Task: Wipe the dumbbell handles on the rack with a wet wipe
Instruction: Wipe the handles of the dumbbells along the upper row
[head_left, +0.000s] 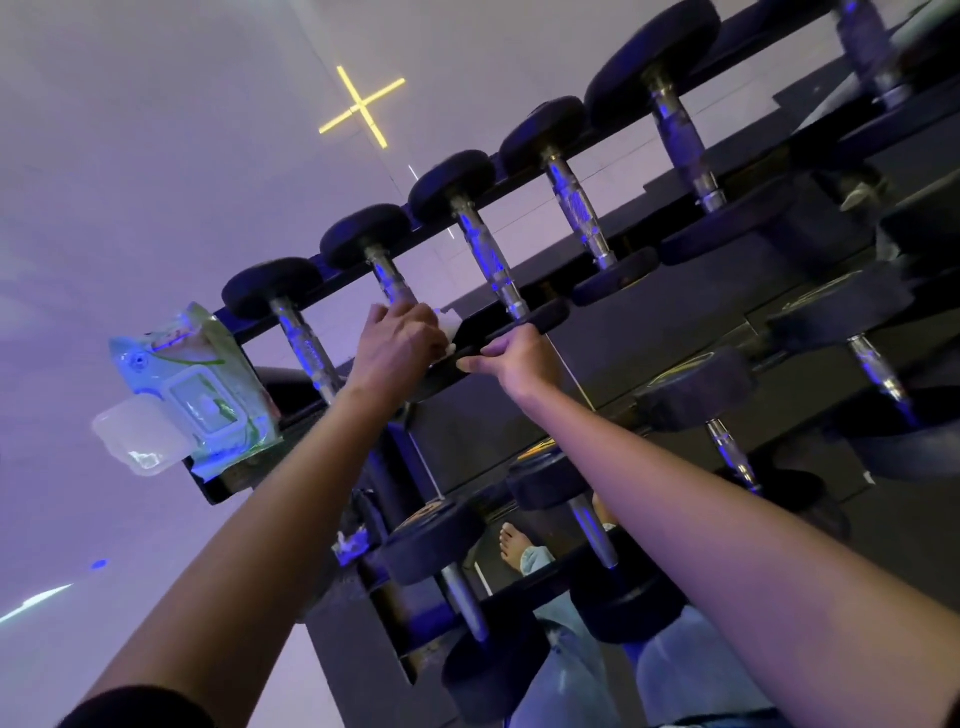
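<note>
A black rack (649, 332) holds rows of dumbbells with black round heads and knurled metal handles. My left hand (395, 343) is closed around a white wet wipe (448, 323) at the lower end of the second dumbbell's handle (387, 275) on the top row. My right hand (514, 358) grips the near head (519, 325) of the third dumbbell on that row. The first handle (306, 348) stands to the left of my left hand, the third handle (491, 260) above my right hand.
A green and white wet wipe pack (192, 384) with its lid flipped open sits on the rack's left end. Lower shelves carry more dumbbells (722, 395). A crumpled used wipe (353, 540) lies on a lower shelf. A bare foot (514, 545) and jeans show below.
</note>
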